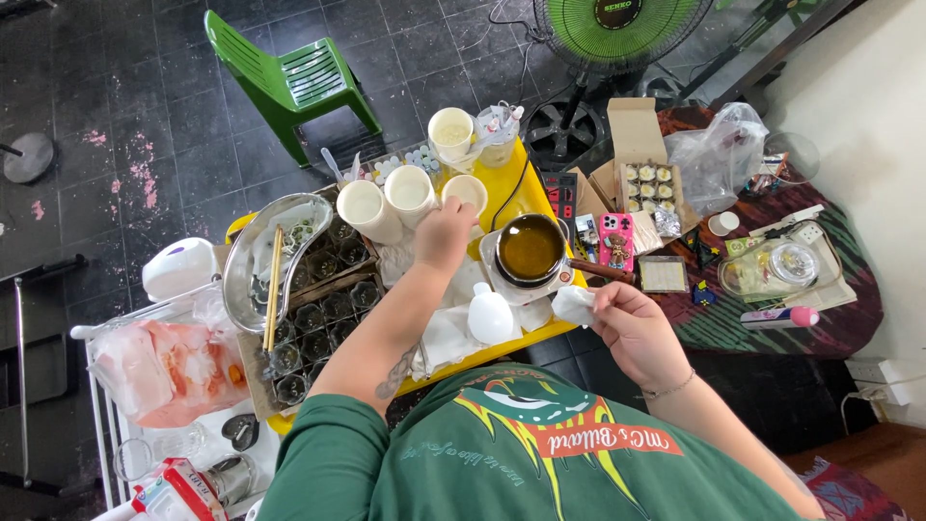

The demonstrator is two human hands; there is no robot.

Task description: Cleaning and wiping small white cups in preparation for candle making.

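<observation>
My left hand [444,232] reaches forward over the yellow table [536,198] and closes on the rim of a white cup [469,191]. Two taller white cups [367,210] [410,194] stand just left of it, and another cup with pale filling [450,132] sits further back. My right hand [637,323] holds a crumpled white tissue [575,304] near the table's right edge. Between my hands a small pot of amber liquid [530,249] rests on a white warmer, its handle pointing right. A white bottle [490,316] lies on cloths in front of me.
A metal tray with chopsticks [273,260] lies over crates of small glass jars [323,318] at left. A pink phone [615,241], a box of small candles [648,185], plastic bags and a clear container [776,267] crowd the right table. Behind stand a green chair [289,82] and a fan [617,29].
</observation>
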